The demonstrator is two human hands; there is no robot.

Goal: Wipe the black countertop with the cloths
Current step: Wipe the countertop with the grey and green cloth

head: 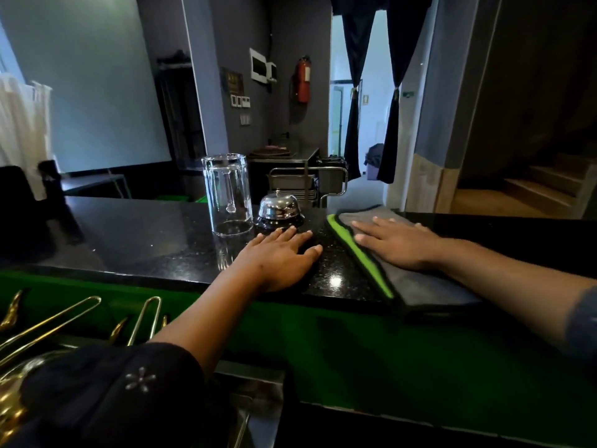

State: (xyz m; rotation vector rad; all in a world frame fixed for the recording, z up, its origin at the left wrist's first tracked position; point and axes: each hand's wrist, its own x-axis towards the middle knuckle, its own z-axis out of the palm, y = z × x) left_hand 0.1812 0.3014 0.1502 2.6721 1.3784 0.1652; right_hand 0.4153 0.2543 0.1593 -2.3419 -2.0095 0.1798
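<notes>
Here the right hand (395, 242) lies flat, fingers spread wide, pressing down on a grey cloth (416, 279) with a bright green edge; it grips nothing, only pins the fabric to the black counter (135, 234). The left hand (281, 255) is also flat and open, palm down. Whether a dark cloth lies under it I cannot tell; against the black stone nothing shows beneath the palm.

The grey cloth sits on the right stretch of the counter, its near end hanging just over the front edge. Just beyond the left fingertips stands a chrome service bell (279, 210), and beside that an upturned glass mug (228, 195), both on the surface to be wiped. Below the counter's front runs a green ledge (355, 344), with gold-coloured tongs (64, 315) down to the left.

To my eye the wiping is under way on the right portion, with the left part around the bell and mug not yet dealt with. To do it well, keep the palm flat and the pressure even, and run long overlapping passes along the stone rather than short dabs. The mug looks easy to knock over, so I would lift it and the bell aside before sweeping there.
</notes>
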